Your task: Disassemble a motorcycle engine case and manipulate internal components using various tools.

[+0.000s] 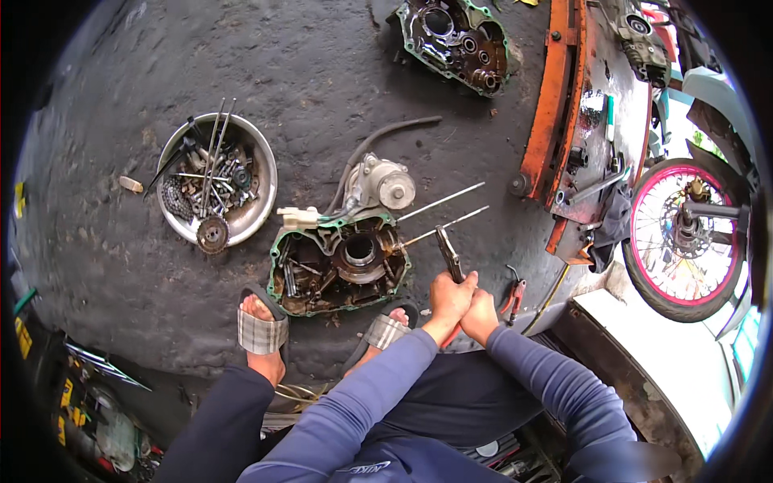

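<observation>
My left hand and my right hand are closed together around the handles of metal pliers. A bit of red handle shows below the fingers. The pliers' jaws point away from me and meet one of two long studs; whether they grip it I cannot tell. Both studs stick out from the right side of an oily engine crankcase half with a green gasket edge. A silver starter motor with a black hose and a white connector sits at its far side. My sandalled feet flank the crankcase's near edge.
To the left, a metal bowl holds bolts, a chain, a gear and rods. Another crankcase half lies far off. Red-handled pliers lie right of my hands. An orange metal stand and a pink-rimmed wheel are further right.
</observation>
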Action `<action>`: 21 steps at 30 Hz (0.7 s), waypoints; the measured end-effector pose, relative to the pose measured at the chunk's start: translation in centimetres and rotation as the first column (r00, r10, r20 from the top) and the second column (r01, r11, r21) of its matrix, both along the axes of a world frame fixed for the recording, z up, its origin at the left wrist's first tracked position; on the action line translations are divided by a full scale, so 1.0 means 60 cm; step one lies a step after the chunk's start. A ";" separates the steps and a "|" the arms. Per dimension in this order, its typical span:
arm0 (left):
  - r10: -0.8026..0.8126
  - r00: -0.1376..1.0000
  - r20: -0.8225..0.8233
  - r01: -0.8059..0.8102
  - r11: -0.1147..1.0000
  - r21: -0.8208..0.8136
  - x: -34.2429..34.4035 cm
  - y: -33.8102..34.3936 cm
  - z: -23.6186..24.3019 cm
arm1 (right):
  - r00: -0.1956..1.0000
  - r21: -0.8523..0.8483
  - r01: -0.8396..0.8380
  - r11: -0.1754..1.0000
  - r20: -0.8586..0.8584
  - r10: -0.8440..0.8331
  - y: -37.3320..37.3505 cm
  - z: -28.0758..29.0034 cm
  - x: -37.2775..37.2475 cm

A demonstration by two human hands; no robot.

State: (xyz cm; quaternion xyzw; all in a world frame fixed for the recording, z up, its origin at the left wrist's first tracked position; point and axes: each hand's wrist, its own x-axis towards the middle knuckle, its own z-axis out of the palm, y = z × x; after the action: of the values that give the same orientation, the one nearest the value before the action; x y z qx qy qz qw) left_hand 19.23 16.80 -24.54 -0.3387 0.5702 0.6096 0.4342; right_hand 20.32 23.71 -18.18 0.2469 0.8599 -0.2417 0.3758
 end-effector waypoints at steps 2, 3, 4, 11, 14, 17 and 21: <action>0.024 1.000 -0.011 -0.023 0.999 0.022 -0.004 -0.006 0.014 | 0.999 -0.027 0.022 0.999 -0.040 -0.023 0.006 0.009 0.004; 0.055 0.998 -0.020 -0.054 0.998 0.040 -0.006 -0.012 0.021 | 0.999 -0.033 0.027 0.999 -0.043 -0.028 0.008 0.006 0.004; 0.046 0.999 -0.023 -0.045 0.998 0.046 -0.003 -0.022 0.041 | 0.998 -0.014 -0.053 0.999 -0.019 0.052 0.017 0.003 0.002; -0.626 -0.056 -0.778 0.365 0.712 -0.600 -0.253 -0.201 0.158 | 0.970 -0.046 0.229 0.972 0.098 -0.224 0.021 -0.008 0.003; -0.958 -0.174 -0.226 0.093 0.212 -0.973 -0.360 -0.212 0.075 | 0.977 -0.004 0.205 0.979 0.059 -0.204 -0.005 0.004 -0.016; -0.924 -0.173 -0.341 0.461 0.230 -0.857 -0.375 -0.221 0.042 | 0.981 0.027 0.189 0.982 0.045 -0.190 -0.004 -0.001 -0.011; -0.893 -0.223 -0.390 0.450 0.261 -0.854 -0.379 -0.226 0.033 | 0.988 -0.002 0.149 0.989 -0.030 -0.149 0.008 -0.018 0.004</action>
State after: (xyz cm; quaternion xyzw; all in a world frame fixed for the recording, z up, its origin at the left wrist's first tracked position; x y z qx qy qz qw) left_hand -3.54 3.26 -22.57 0.3622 0.8870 0.1727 0.2287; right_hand 20.57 24.19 -19.26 0.3070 0.8446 -0.2727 0.3435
